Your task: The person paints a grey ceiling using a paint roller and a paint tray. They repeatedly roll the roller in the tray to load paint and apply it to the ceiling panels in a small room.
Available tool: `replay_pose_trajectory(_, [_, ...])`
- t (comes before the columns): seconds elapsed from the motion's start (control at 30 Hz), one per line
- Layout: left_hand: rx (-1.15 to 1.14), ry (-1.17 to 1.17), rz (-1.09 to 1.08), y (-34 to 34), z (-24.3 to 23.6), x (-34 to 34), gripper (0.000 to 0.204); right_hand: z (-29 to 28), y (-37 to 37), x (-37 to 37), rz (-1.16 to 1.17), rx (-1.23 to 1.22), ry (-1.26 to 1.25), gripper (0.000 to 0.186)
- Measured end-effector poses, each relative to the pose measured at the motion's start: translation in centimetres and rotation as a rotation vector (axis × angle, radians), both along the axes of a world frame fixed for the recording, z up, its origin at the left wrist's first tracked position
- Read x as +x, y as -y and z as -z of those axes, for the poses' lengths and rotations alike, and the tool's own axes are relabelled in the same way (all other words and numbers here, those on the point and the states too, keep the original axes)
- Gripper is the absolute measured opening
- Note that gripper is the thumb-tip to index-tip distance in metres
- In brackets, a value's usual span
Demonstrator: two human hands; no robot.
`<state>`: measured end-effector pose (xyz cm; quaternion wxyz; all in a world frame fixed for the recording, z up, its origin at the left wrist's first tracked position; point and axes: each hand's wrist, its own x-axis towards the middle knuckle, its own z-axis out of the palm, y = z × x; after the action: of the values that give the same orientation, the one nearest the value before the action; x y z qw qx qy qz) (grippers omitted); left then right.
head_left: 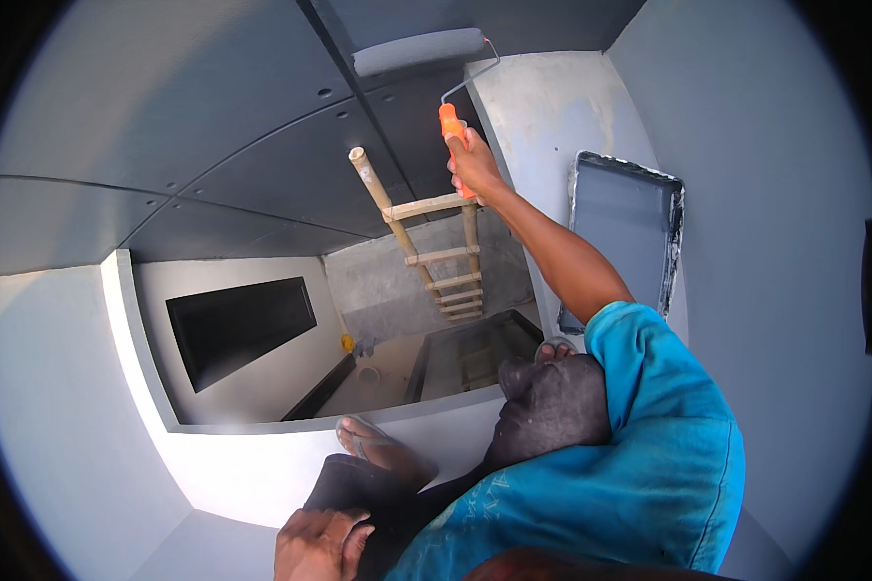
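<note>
Right hand (473,163), at 12 o'clock, grips the orange handle of a paint roller (418,51), its grey sleeve also at 12 o'clock, over a dark grooved surface (261,107) spreading toward 10. Left hand (324,542), at 7, rests on dark trousers (382,492); I cannot tell whether it grips anything. A paint tray (678,228) sits between 2 and 3, before a grey wall (775,242).

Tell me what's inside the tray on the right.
Inside the tray is a smooth blue-grey surface; whether it's wet paint or the bare bottom I can't tell. The right forearm and blue sleeve cover part of its nearer end.
</note>
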<state>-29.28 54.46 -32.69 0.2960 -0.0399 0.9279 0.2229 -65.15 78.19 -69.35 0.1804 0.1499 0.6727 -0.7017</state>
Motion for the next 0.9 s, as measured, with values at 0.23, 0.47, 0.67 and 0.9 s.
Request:
replay_pose_trajectory(0.23, [-0.016,0.002,0.014,0.0,0.2,-0.2,0.018,2.1,0.6,1.3,0.002,-0.026,0.093,0.031])
replay_pose_trajectory(0.47, [-0.001,0.010,-0.011,0.5,0.6,-0.3,0.019,2.8,1.5,0.6,-0.021,0.030,0.124,0.027])
replay_pose_trajectory(0.67, [-0.003,0.018,-0.010,0.3,0.4,-0.8,0.018,3.2,1.6,-0.8,0.006,-0.005,0.108,0.030])
replay_pose_trajectory(0.9, [-0.005,0.040,-0.003,0.7,0.9,-0.3,0.017,-0.5,1.4,0.0,-0.027,0.000,-0.037,0.030])
